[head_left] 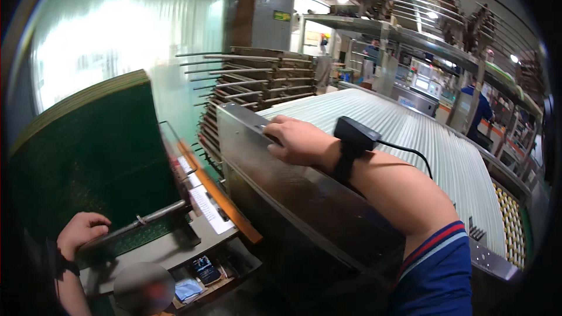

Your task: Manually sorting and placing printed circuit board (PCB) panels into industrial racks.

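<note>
My right hand reaches across to the machine's metal side panel. Its fingers curl over the top edge of that panel. A black strap with a small box and a cable sits on my right wrist. Low at the left, my left hand has its fingers bent in beside a metal rod. What lies under those fingers is hidden. Above this hand stands a large dark green board with a pale, layered top edge. White parallel rods or tubes cover the machine's bed beyond my right arm.
Racks with protruding metal bars stand behind the panel. An orange strip edges the bench beside papers. An open drawer holds a phone-like object and a blue cloth. A person in blue stands far right.
</note>
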Motion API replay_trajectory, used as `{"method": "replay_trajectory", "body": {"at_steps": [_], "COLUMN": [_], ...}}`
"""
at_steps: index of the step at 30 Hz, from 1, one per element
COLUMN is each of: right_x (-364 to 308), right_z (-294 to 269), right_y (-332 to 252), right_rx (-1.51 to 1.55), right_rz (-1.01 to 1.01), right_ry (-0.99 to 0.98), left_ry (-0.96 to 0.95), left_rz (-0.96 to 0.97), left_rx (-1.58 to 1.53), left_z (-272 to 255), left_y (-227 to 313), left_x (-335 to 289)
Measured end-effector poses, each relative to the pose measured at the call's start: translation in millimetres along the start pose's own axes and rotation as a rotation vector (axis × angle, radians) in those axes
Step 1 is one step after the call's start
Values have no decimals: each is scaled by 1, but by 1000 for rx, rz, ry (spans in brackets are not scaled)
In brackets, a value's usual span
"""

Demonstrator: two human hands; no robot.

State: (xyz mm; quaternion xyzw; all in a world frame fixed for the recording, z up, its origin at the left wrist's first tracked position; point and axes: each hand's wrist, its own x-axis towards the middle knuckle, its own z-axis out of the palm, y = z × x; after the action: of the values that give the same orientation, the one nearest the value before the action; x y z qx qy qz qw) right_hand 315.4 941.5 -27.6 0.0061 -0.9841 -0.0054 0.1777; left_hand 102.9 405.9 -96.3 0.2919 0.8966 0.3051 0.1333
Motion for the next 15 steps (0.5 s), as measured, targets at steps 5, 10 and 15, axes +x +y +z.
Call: {"method": "replay_trajectory", "body": {"at_steps": [5,10,15], "right_x": [4,-24,-4], "right_z": [-6,-14,25], "right_y": [-18,-12,43], "right_rx": [3,179,189], "right_rz": [-22,112,-184], "right_ry": [-43,20,226], "left_ry": [-35,63,137], "left_rz": [288,420,304], "left_rx": [204,315,277], "left_z": [1,13,11], "left_y": [-24,-20,-25], "left_x": [-9,21,11]}}
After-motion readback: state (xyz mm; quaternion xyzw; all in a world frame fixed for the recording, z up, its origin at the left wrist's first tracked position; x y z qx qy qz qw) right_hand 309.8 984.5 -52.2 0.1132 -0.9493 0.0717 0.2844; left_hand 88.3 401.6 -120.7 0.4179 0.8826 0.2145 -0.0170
